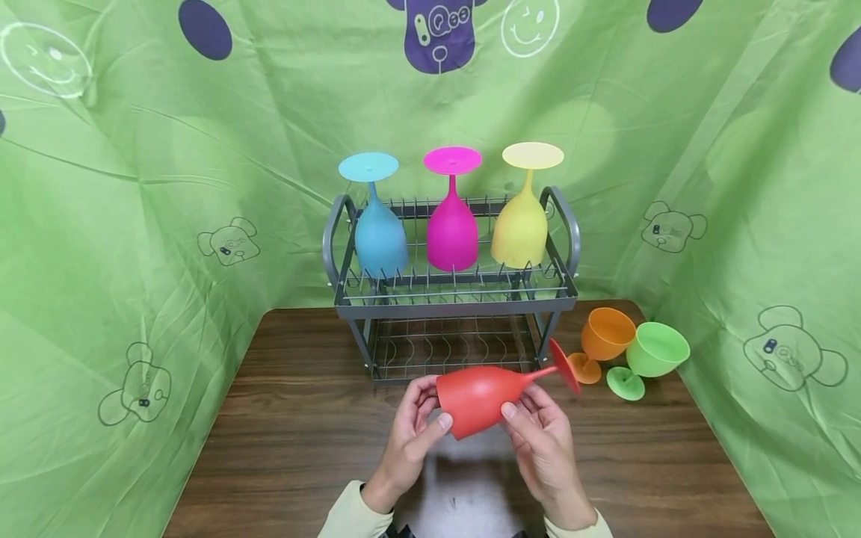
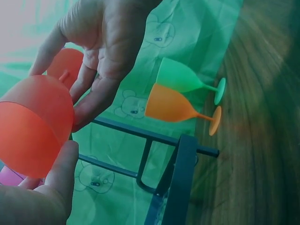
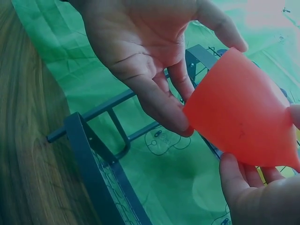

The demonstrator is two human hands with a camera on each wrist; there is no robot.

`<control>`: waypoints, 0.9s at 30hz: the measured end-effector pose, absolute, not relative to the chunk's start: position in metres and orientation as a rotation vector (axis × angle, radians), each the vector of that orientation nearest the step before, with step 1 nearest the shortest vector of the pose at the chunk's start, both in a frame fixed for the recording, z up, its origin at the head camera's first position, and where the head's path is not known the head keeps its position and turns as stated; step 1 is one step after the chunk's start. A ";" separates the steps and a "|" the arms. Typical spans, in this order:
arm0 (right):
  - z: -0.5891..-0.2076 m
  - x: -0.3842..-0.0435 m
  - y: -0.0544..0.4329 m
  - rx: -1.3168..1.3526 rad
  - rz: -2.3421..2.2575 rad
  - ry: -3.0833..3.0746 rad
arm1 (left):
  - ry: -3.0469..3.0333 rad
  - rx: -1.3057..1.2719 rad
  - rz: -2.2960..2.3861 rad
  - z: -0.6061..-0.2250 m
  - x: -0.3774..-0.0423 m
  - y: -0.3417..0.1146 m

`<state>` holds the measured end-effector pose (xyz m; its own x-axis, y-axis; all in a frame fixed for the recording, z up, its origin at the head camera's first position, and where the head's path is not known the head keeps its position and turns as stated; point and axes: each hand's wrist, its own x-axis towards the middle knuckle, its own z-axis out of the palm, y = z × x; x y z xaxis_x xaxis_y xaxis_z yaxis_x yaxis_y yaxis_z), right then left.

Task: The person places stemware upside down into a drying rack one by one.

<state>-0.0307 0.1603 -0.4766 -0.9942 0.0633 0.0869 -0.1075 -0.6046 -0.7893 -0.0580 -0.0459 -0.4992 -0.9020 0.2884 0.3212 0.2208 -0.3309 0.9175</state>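
Note:
Both hands hold a red plastic goblet [image 1: 480,397] tipped on its side above the table, its mouth to the left and its foot up to the right. At the rim, my left hand [image 1: 412,439] pinches the bowl between thumb and fingers. My right hand [image 1: 543,447] grips the bowl near the stem, thumb [image 3: 229,171] on the near side and fingers beneath. In the left wrist view the goblet's open mouth [image 2: 26,140] faces the camera. Behind the hands, a blue goblet [image 1: 381,239], a magenta goblet [image 1: 452,235] and a yellow goblet [image 1: 521,232] stand upside down on a rack.
The dark two-tier dish rack [image 1: 457,306] stands at the table's back, with wire slots on its lower tier. Right of it, an orange goblet [image 1: 608,334] and a green goblet [image 1: 655,350] stand on the wooden table [image 1: 289,441]. Green printed cloth [image 1: 134,224] surrounds the table.

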 end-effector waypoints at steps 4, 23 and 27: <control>-0.477 -0.032 0.159 0.059 2.728 -1.353 | 1.805 0.699 2.432 -0.500 -0.061 -0.048; -0.477 -0.047 0.151 0.029 2.577 -1.526 | 1.999 0.567 2.437 -0.499 -0.074 -0.073; -0.478 -0.054 0.147 0.005 2.477 -1.692 | 2.062 0.444 2.463 -0.498 -0.079 -0.084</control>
